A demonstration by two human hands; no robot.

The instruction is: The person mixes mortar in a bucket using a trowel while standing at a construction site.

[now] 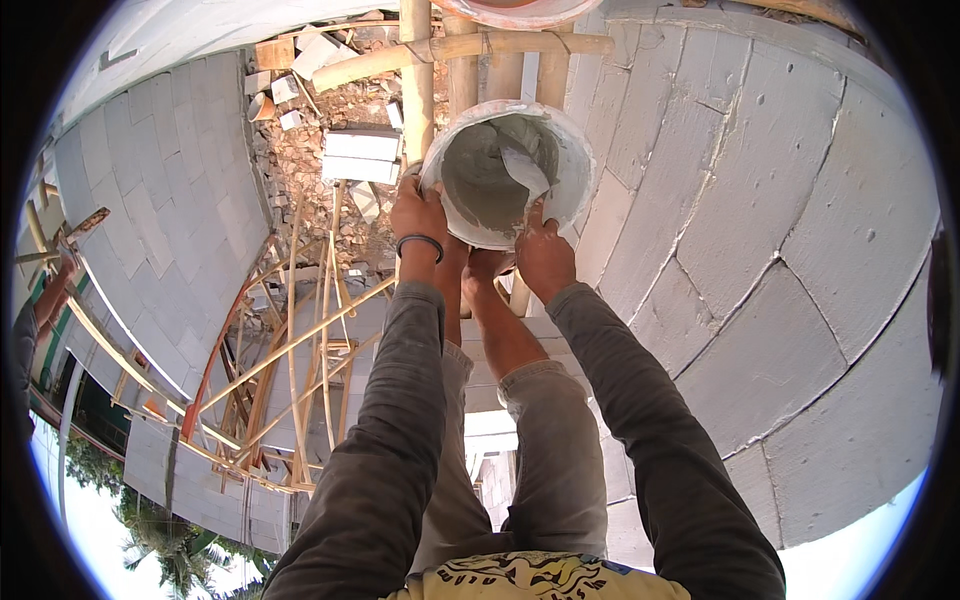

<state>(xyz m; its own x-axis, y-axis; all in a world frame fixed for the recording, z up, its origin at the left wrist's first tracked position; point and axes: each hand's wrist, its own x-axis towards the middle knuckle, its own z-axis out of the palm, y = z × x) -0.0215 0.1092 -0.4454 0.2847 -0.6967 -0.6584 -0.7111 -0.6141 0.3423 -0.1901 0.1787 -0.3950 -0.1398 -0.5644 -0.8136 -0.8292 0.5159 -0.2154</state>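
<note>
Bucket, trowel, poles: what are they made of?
Bucket: probably plastic, whitish, dulled by dried-looking smears. Trowel: likely metal, given its thin blade; a pale coating hides the finish. Poles: bamboo or wood, round and tan.

Bamboo poles run under mortar bucket, contact hidden from me; second bucket farther along, cut by my feed's top edge; on ground below I see reddish rubble, pale blocks

Bucket open abv exc. trowel; bamboo pole close L, block wall R.
</note>
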